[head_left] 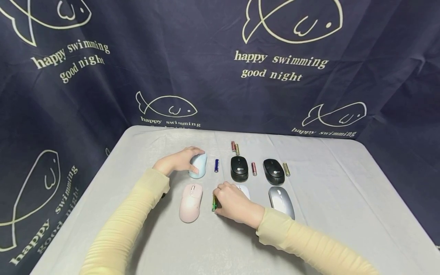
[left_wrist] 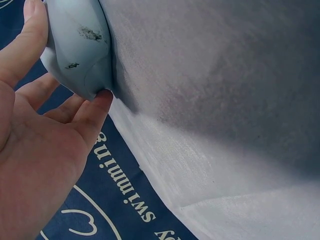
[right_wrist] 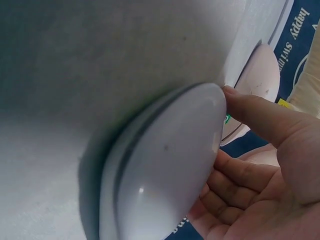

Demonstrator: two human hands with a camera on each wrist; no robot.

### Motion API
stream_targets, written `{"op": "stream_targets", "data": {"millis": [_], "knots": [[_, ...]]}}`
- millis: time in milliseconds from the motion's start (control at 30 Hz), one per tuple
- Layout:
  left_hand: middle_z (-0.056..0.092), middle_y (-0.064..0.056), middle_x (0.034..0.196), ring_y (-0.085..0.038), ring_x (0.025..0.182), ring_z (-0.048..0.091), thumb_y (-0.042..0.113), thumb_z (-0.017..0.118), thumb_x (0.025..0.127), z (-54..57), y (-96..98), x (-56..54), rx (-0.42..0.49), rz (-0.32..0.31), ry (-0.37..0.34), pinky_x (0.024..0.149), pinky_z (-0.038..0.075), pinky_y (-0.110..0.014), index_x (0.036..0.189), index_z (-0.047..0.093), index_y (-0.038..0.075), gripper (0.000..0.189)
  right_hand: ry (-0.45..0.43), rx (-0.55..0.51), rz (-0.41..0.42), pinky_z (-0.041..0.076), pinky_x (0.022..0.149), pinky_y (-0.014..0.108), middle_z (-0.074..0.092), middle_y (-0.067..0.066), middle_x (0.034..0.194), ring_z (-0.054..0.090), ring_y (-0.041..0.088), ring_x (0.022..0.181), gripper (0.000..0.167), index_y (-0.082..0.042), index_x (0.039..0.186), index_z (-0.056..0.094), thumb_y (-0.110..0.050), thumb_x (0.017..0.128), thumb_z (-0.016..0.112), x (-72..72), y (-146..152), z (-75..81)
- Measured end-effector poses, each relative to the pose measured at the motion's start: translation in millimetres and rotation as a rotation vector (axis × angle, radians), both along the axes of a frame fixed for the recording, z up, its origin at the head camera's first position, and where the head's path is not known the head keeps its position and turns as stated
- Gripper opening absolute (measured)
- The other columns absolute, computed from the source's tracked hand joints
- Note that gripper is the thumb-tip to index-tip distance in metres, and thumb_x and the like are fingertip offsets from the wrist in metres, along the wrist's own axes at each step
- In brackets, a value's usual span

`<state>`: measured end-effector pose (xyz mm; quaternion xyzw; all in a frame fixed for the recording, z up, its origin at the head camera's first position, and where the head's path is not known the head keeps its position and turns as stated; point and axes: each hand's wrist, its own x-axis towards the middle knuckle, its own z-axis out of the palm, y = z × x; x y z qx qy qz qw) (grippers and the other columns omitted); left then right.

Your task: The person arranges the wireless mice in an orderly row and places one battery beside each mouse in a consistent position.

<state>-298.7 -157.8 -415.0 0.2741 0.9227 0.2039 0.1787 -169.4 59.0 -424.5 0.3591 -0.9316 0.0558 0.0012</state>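
Note:
A light blue computer mouse (head_left: 198, 166) is gripped by my left hand (head_left: 178, 159), its thumb at the near side and its fingers round the far end. Dark scuffs mark that mouse's surface in the left wrist view. My right hand (head_left: 235, 200) pinches a green battery (head_left: 214, 203) between thumb and fingers, close over the table. Most of the battery is hidden by the hand. A white mouse (right_wrist: 170, 165) sits right beside the right hand, partly covered by it in the head view. Left of the battery lies a pink mouse (head_left: 190, 203).
Two black mice, one in the middle (head_left: 239, 168) and one farther right (head_left: 274, 170), lie behind a grey mouse (head_left: 281, 200). Among them are a blue battery (head_left: 216, 165), red batteries (head_left: 254, 169) and gold-green ones (head_left: 286, 169). A dark blue printed curtain (head_left: 220, 68) hangs behind the white-covered table (head_left: 343, 198).

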Motion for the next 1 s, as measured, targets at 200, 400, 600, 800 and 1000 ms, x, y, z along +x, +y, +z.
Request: {"op": "stream_targets", "data": {"millis": [200,400,600,800,1000], "knots": [[0.032,-0.021,0.148,-0.037,0.136,0.030,0.023,0.076,0.077,-1.5,1.0,-0.7,-0.005,0.002,-0.005,0.112,0.026,-0.050,0.143,0.036,0.002,0.080,0.004,0.009,0.007,0.050,0.077,0.032,0.066,0.003,0.093,0.058,0.018,0.087,0.046,-0.006,0.100,0.068,-0.038,0.069,0.081,0.0,2.2,1.8],[0.032,-0.022,0.147,-0.038,0.135,0.031,0.025,0.076,0.076,-2.1,0.4,-1.1,-0.008,0.003,0.004,0.112,0.027,-0.050,0.143,0.037,0.002,0.081,0.014,0.001,0.011,0.051,0.081,0.034,0.067,0.004,0.098,0.059,0.020,0.091,0.052,-0.007,0.104,0.068,-0.042,0.068,0.080,-3.7,4.2,9.0],[0.032,-0.021,0.148,-0.038,0.135,0.031,0.026,0.076,0.075,-2.7,-0.2,-1.7,-0.010,0.004,0.002,0.112,0.026,-0.051,0.143,0.037,0.003,0.082,0.003,-0.007,-0.009,0.050,0.082,0.038,0.067,0.007,0.104,0.059,0.023,0.096,0.053,-0.004,0.107,0.067,-0.037,0.069,0.081,-10.4,7.9,16.7],[0.033,-0.021,0.147,-0.037,0.135,0.032,0.025,0.076,0.076,-3.4,-0.8,-1.8,-0.010,-0.003,0.009,0.112,0.027,-0.050,0.143,0.037,0.003,0.081,0.007,-0.042,-0.036,0.048,0.091,0.041,0.066,0.011,0.108,0.058,0.027,0.100,0.054,-0.001,0.110,0.066,-0.033,0.069,0.082,-20.9,14.5,26.9],[0.033,-0.021,0.147,-0.037,0.135,0.032,0.024,0.076,0.076,-2.1,0.3,-0.8,-0.007,-0.001,0.006,0.112,0.027,-0.050,0.143,0.038,0.003,0.080,-0.019,-0.088,-0.064,0.048,0.092,0.040,0.065,0.013,0.112,0.057,0.027,0.102,0.053,0.001,0.113,0.064,-0.030,0.072,0.081,-31.8,22.6,35.6]]}}
